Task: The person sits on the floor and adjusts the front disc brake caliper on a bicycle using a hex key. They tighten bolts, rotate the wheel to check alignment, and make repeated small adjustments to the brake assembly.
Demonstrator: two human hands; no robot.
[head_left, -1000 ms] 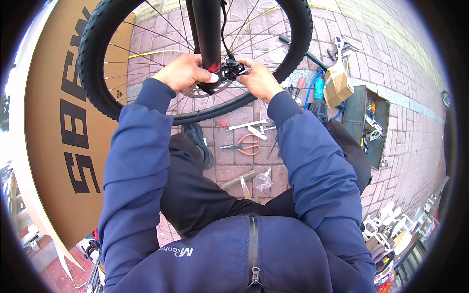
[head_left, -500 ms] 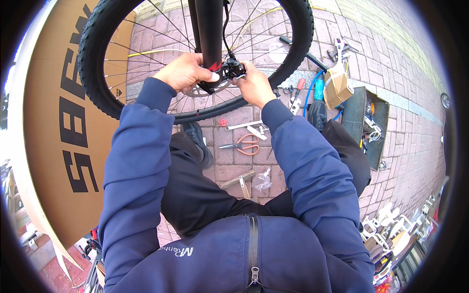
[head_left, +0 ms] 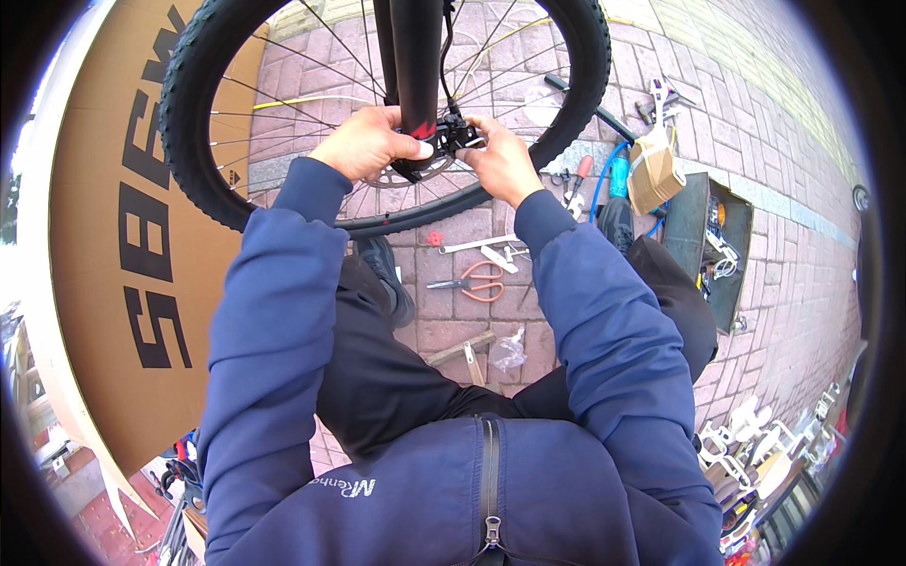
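Note:
A bicycle front wheel with a knobbly black tyre (head_left: 192,160) stands before me at the top of the head view. My left hand (head_left: 366,144) grips the lower end of the black fork leg (head_left: 416,66), its thumb pressed on the front beside a red mark. At the black disc brake caliper (head_left: 457,132), the fingers of my right hand (head_left: 502,162) are closed on its right side. Exactly what the right fingertips pinch is partly hidden. A black cable runs from the caliper up along the fork leg. Below lies part of the brake rotor (head_left: 433,172).
A large cardboard box (head_left: 90,264) stands at the left. On the paving lie orange-handled scissors (head_left: 484,283), a spanner (head_left: 477,244) and a clear plastic bag (head_left: 508,351). To the right are a small brown carton (head_left: 653,174) and an open metal toolbox (head_left: 692,226) holding tools.
In the picture, the fork, wheel and both hands sit slightly farther right. My right hand's fingers have shifted on the caliper, and its wrist has moved right. The left hand keeps its grip.

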